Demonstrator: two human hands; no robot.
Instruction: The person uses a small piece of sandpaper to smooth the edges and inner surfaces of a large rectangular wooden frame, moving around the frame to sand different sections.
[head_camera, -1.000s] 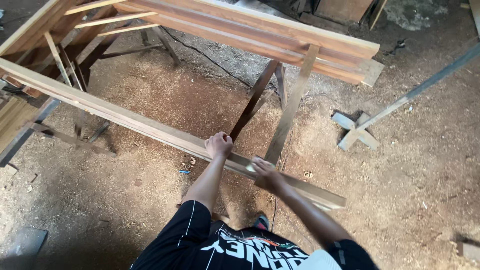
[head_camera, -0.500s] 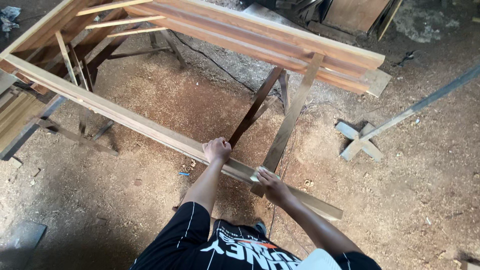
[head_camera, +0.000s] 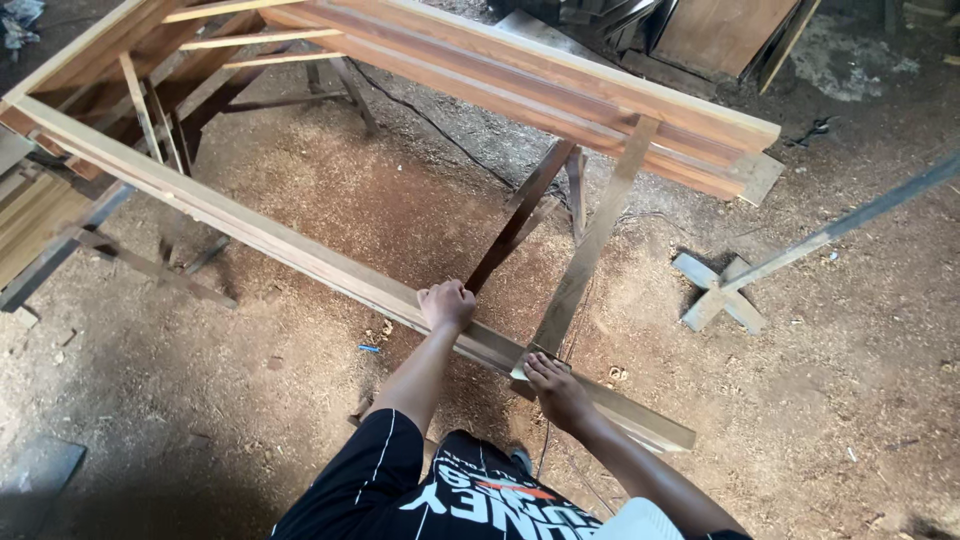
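Two hands on long plank (head_camera: 300, 255), sawdust floor (head_camera: 300, 420) below.

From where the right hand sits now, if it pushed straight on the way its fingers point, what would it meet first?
The right hand rests on the near long rail, fingers pointing up and left. Straight on, it would probably meet the pale cross slat joining that rail; depth is hard to judge.

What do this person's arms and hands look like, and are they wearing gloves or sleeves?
No gloves: the left hand and right hand are bare, with no rings or watch visible. Both forearms are uncovered. The black shirt has short sleeves, thin white stripes on the left one, and white and orange lettering across it.
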